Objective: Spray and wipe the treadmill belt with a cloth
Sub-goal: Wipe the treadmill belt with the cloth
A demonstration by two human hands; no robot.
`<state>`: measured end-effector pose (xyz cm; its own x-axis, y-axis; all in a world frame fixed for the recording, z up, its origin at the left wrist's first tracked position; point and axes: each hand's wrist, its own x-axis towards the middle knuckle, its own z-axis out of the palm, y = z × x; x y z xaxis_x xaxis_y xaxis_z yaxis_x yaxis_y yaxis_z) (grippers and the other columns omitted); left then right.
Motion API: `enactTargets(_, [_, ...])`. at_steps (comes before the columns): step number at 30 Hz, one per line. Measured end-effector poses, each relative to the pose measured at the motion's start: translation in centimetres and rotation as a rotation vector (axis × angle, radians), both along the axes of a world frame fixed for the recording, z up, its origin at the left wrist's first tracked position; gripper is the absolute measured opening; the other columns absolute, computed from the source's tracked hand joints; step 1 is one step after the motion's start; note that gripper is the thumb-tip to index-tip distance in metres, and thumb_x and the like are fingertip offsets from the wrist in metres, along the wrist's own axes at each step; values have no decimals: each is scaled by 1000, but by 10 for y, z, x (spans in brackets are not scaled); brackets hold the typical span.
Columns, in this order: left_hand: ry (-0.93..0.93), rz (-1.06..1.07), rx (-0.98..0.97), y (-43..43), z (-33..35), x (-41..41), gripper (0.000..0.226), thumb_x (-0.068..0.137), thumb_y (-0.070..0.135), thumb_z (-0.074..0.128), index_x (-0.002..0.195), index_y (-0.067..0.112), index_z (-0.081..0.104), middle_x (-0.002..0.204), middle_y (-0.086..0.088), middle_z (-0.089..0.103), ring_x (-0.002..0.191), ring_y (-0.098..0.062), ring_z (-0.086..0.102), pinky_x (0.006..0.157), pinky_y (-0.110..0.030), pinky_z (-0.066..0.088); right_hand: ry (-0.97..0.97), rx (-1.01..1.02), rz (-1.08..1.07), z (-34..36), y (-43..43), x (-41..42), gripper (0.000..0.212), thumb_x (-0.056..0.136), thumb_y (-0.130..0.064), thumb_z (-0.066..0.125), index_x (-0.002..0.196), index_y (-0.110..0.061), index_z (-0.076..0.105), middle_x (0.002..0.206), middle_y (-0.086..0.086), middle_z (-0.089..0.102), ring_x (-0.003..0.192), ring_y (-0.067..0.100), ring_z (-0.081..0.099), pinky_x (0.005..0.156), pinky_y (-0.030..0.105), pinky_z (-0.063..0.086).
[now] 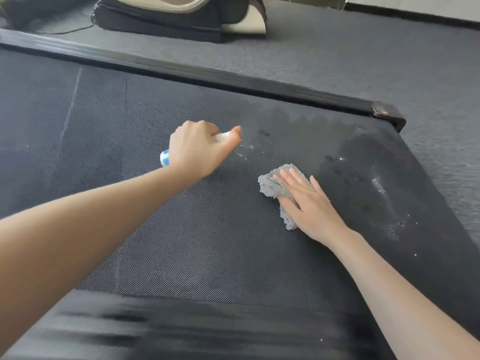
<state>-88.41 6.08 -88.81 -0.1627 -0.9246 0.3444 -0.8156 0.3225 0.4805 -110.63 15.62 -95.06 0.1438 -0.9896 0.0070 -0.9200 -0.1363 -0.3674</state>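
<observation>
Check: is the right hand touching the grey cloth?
Touching. The head view shows the right hand lying flat on the grey cloth, fingers straight, pressing it onto the treadmill belt.

Over the dark treadmill belt (181, 242), the left hand (200, 152) grips a small white spray bottle (164, 157), nozzle aimed at a wet patch, while the right hand (309, 203) presses flat on a fluffy grey cloth (272, 187); droplets glisten near the belt's right edge

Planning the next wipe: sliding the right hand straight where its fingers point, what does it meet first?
Probably the spray droplets on the belt, then the left hand gripping the bottle.
</observation>
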Motion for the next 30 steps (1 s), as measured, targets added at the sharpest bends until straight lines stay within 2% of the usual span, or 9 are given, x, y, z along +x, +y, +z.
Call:
enactTargets(6, [-83, 49, 146, -47, 10, -25, 65, 85, 66, 44, 53, 9, 39, 58, -6, 49, 63, -30, 50, 57, -32, 31, -17, -15, -17, -3, -13, -2, 49, 100, -36, 31, 147, -35, 18, 148, -27, 3, 137, -12, -11, 116, 25, -12])
enactTargets(9, [7, 111, 103, -67, 16, -38, 63, 88, 61, 44, 52, 9, 41, 58, -7, 47, 71, -34, 52, 63, -32, 31, -28, -35, -15, -5, -14, -2, 49, 100, -36, 32, 147, -36, 19, 149, -26, 1, 137, -14, -13, 115, 23, -14])
enactTargets(11, [79, 144, 49, -76, 18, -44, 64, 88, 60, 44, 50, 9, 40, 55, -8, 43, 70, -35, 50, 64, -33, 31, -30, -48, -13, -7, -15, -2, 49, 100, -36, 33, 148, -35, 19, 151, -25, 2, 137, -13, -13, 116, 25, -13])
enactTargets(15, [100, 134, 18, -84, 18, -52, 64, 90, 57, 45, 48, 8, 38, 52, -9, 40, 68, -36, 48, 63, -33, 29, -36, -50, -10, -7, -15, -2, 49, 101, -35, 33, 148, -35, 19, 153, -23, 4, 138, -12, -12, 118, 29, -9])
enactTargets(20, [58, 56, 95, -81, 23, -50, 66, 89, 62, 45, 50, 9, 40, 56, -7, 45, 73, -35, 52, 65, -33, 32, -32, -51, -3, -9, -17, -4, 53, 96, -45, 24, 147, -34, 20, 153, -22, 5, 138, -12, -12, 116, 26, -10])
enactTargets(24, [-72, -48, 175, -62, 17, -25, 71, 80, 74, 40, 55, 8, 49, 61, -9, 52, 79, -36, 58, 65, -33, 36, -19, -55, -6, -11, -17, -3, 63, 89, -54, 13, 147, -33, 21, 154, -20, 7, 138, -11, -11, 117, 28, -9])
enactTargets(27, [-138, -81, 213, -42, 9, -4, 75, 71, 76, 34, 55, 4, 50, 59, -12, 55, 72, -35, 59, 61, -34, 42, -9, -64, -24, -12, -16, -1, 52, 97, -45, 23, 148, -33, 22, 155, -20, 8, 139, -10, -10, 118, 30, -8])
enactTargets(30, [-121, -75, 169, -22, 4, 9, 72, 77, 73, 37, 51, 6, 43, 54, -13, 51, 61, -33, 55, 56, -33, 40, -21, -51, -28, -10, -14, 0, 48, 101, -36, 32, 148, -32, 22, 155, -19, 8, 140, -9, -9, 118, 30, -7])
